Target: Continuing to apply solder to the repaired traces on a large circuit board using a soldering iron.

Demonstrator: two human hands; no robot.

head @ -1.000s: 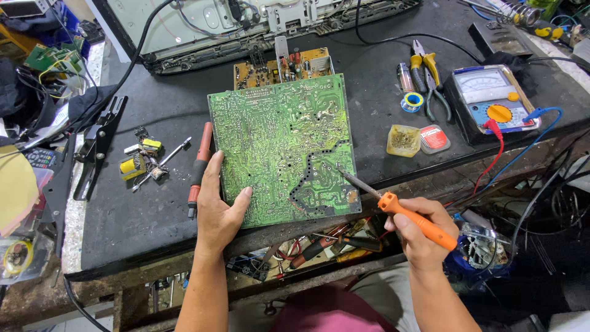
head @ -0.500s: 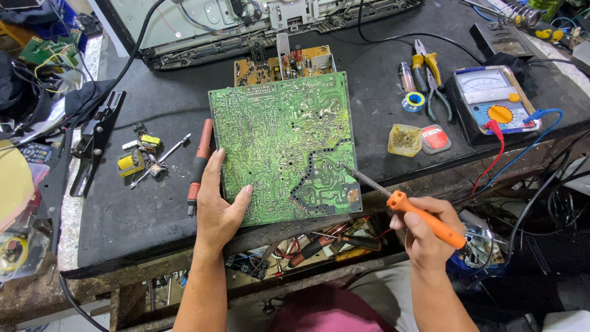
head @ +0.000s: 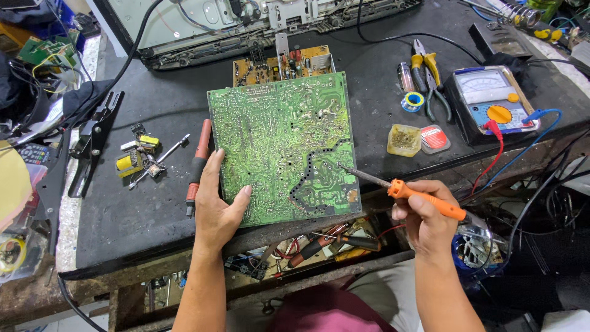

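A large green circuit board (head: 283, 144) lies solder side up on the black workbench (head: 141, 209). My left hand (head: 216, 209) rests flat on the board's lower left corner, fingers spread. My right hand (head: 427, 215) grips an orange-handled soldering iron (head: 424, 198) like a pen. Its metal tip touches the board near the right edge, beside a curved row of holes. A smaller brown circuit board (head: 284, 63) sits just behind the green one.
A red-handled screwdriver (head: 198, 166) lies left of the board, with small yellow components (head: 138, 157) further left. To the right are a solder tin (head: 404, 140), pliers (head: 430, 80), a solder spool (head: 415, 100) and an analog multimeter (head: 495, 104). An opened device chassis (head: 246, 24) is at the back.
The soldering iron has lowered slightly, and its tip stays at the board's right edge. My left hand has not moved.
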